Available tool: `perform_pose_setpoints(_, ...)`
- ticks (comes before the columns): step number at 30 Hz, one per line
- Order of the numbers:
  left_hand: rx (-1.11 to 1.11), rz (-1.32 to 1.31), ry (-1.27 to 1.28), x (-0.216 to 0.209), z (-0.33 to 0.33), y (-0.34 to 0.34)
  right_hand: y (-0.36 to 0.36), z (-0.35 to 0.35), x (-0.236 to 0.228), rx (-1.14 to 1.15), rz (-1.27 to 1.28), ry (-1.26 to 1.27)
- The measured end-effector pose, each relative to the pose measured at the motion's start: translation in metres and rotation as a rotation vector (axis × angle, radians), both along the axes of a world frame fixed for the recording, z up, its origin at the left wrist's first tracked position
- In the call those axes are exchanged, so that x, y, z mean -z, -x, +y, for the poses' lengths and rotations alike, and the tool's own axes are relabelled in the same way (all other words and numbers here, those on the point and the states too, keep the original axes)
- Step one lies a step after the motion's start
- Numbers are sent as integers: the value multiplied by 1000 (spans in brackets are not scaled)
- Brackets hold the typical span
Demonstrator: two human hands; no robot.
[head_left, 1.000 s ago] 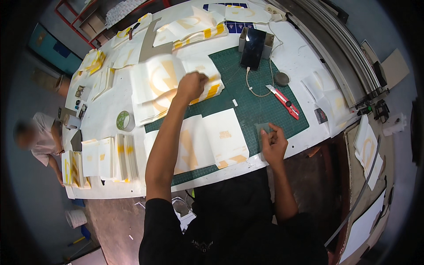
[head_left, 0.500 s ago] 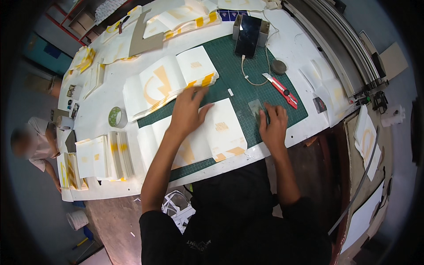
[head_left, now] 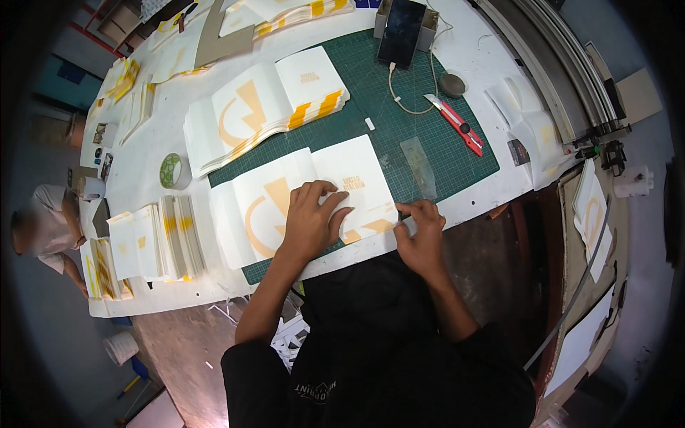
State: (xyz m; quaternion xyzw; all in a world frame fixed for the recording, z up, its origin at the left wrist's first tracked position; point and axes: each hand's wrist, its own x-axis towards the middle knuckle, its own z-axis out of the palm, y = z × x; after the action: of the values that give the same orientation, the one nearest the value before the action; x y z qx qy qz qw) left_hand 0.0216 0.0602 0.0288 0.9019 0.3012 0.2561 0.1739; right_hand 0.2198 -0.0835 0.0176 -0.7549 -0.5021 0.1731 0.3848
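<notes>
The left hand [head_left: 312, 220] rests bent-fingered, unclenched, on the printed sheet [head_left: 282, 191]; the right hand [head_left: 419, 234] pinches its edge.

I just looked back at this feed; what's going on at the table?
A person's left hand rests on a creased printed sheet at the near side of the green cutting mat. The right hand is at the sheet's right edge; whether it pinches the paper is unclear. A clear strip and a red cutter lie on the mat, unheld. Similar sheets are stacked just beyond, and another person is at the table's left end.
</notes>
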Motion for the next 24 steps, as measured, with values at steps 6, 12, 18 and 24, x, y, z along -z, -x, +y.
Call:
perform_pose_setpoints(6, -13, -47, 20, 6, 1, 1, -5, -2, 4, -62, 143, -54)
perform_pose_setpoints(12, -13, -64, 35, 7, 1, 1, 4, -4, -9, -88, 168, -83)
perform_pose_setpoints(18, -19, -53, 55, 9, 1, 3, 17, 6, -23, -165, -488, -274)
perform_pose_setpoints(24, -2, -57, 92, 7, 3, 5, 17, 21, -6, -507, -621, -301)
